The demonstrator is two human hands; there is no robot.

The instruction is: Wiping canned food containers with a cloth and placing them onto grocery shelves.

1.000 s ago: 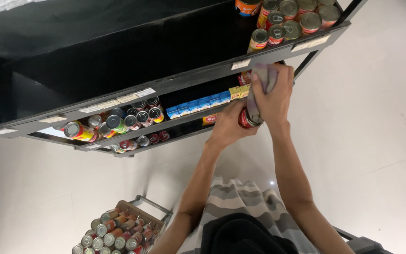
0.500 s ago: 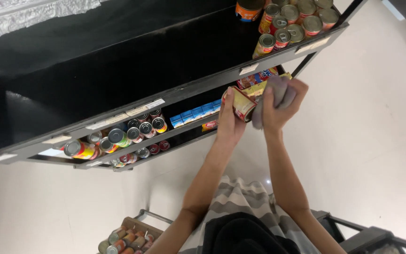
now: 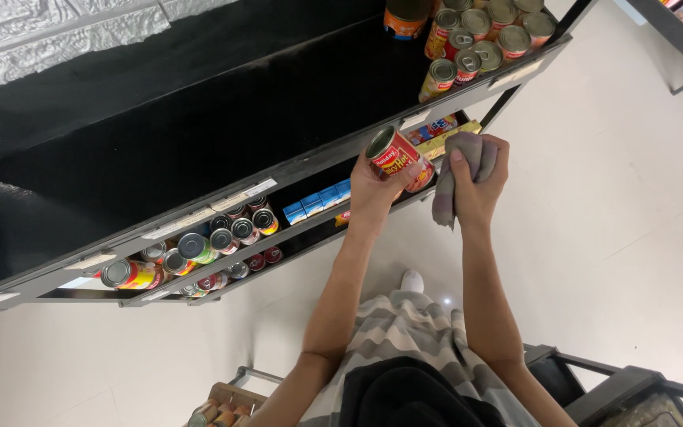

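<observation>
1. We're holding a red-labelled tin can (image 3: 395,160) in the left hand (image 3: 375,192). The fingers are wrapping round its side from below and closing fully on it. Its long axis is tilting, with the silver top facing up and left.
2. The right hand (image 3: 477,180) is bunching up a grey cloth (image 3: 454,175), fist tight around it. The cloth is sitting just right of the can, touching or nearly so; we can't tell which.
3. The can is hovering right at the front edge of the black top shelf (image 3: 199,126), roughly level with its price-tag rail. So the left hand is the nearer one, and the shelf surface lies directly far of the grip.
4. Open room: we're seeing a wide bare stretch of that top shelf to the left. The row of upright cans (image 3: 476,39) is crowding the far-right corner.
5. Below, the lower shelf is carrying more cans (image 3: 199,253) at left and blue boxes (image 3: 322,204) mid-way. Yellow packs (image 3: 448,141) are lying just behind the hands.
6. Near us, a crate of cans (image 3: 219,411) is standing on the floor at bottom left.
</observation>
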